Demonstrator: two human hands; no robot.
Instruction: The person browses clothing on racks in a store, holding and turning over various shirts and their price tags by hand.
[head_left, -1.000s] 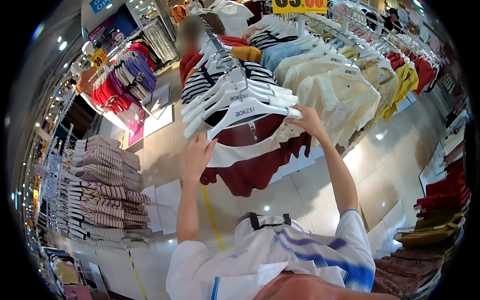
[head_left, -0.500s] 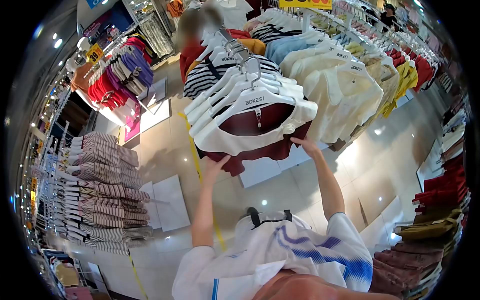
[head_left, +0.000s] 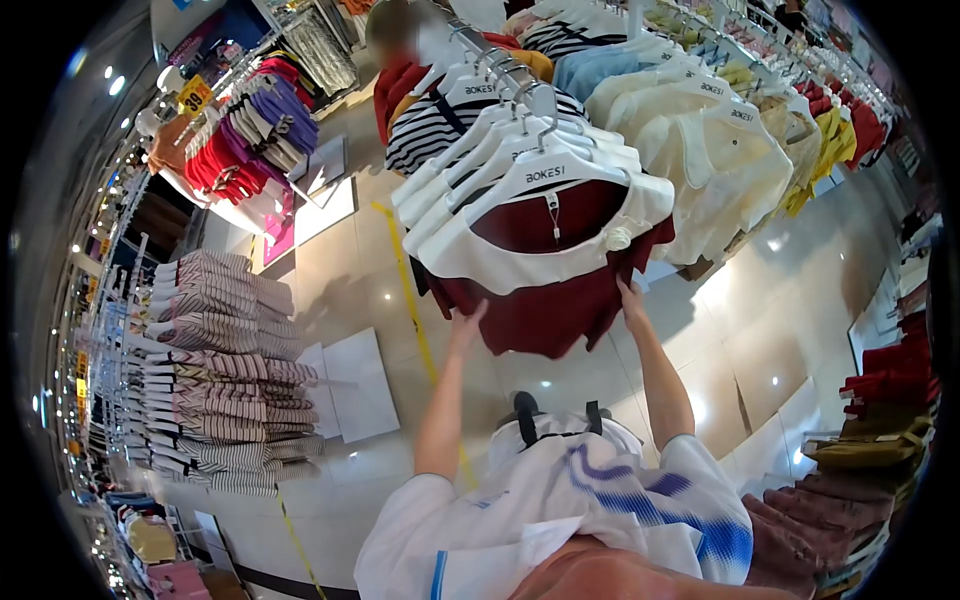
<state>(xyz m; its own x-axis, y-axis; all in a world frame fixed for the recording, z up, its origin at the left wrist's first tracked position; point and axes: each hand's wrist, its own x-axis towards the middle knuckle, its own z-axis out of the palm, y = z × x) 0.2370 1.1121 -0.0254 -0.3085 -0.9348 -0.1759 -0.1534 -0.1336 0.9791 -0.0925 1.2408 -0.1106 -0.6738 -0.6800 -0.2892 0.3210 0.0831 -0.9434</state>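
Observation:
A maroon top [head_left: 545, 305] with a broad white collar and a white flower hangs at the front of a rack on a white hanger [head_left: 545, 174] marked BOKESI. My left hand [head_left: 467, 326] pinches its lower left side, the thumb in front and the other fingers mostly hidden. On the opposite side, my right hand [head_left: 631, 303] grips the right edge of the same top. Cloth hangs down between both hands. Close behind are several more garments on white hangers, and farther back a black-and-white striped top [head_left: 430, 135].
Cream tops [head_left: 700, 165] hang along a rack to the right. Striped garments [head_left: 235, 365] fill a rack at left, with white base panels [head_left: 360, 385] on the floor beside it. Dark red and pink clothes [head_left: 820, 520] hang at lower right. A person [head_left: 395, 85] stands beyond the rack.
The maroon cloth now hangs lower and more spread out below the white collar. Both hands hold its sides, and the view has shifted slightly.

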